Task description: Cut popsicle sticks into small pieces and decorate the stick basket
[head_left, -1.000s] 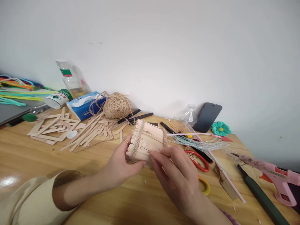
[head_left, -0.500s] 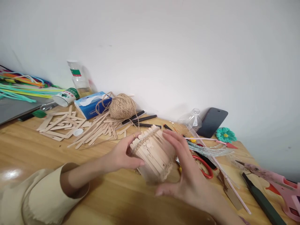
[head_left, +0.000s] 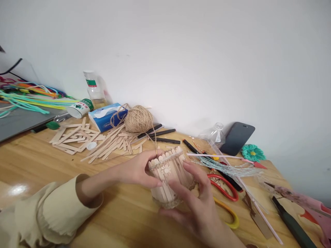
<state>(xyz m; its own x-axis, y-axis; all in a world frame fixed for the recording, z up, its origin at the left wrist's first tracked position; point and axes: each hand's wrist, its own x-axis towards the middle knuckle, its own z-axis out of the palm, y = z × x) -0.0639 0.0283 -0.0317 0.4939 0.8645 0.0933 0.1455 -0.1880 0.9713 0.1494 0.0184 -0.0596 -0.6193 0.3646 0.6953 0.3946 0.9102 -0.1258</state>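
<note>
A small holder of upright craft sticks [head_left: 168, 182], trimmed with twine bands near its top and base and a pale flower on the front, is tilted above the wooden table. My left hand [head_left: 144, 170] grips its left side, thumb across the front and the other fingers behind. My right hand [head_left: 198, 201] wraps the right and lower part, fingertips on the front sticks and thumb by the base. Beside the right hand lie red-handled scissors [head_left: 227, 194] and a yellow handle loop [head_left: 234, 222].
Loose craft sticks [head_left: 108, 144], a twine ball [head_left: 139, 119], a tissue pack [head_left: 106, 119] and black pens [head_left: 165, 140] lie behind. Rightward are a phone [head_left: 238, 137], a teal flower [head_left: 252, 153], a dark-handled tool [head_left: 292, 220] and a pink glue gun [head_left: 307, 203]. Pipe cleaners [head_left: 31, 100] lie far left.
The holder has turned more upright, its flower now plainer to see. My right hand has moved left and lower, its fingers coming onto the front. The view has shifted slightly.
</note>
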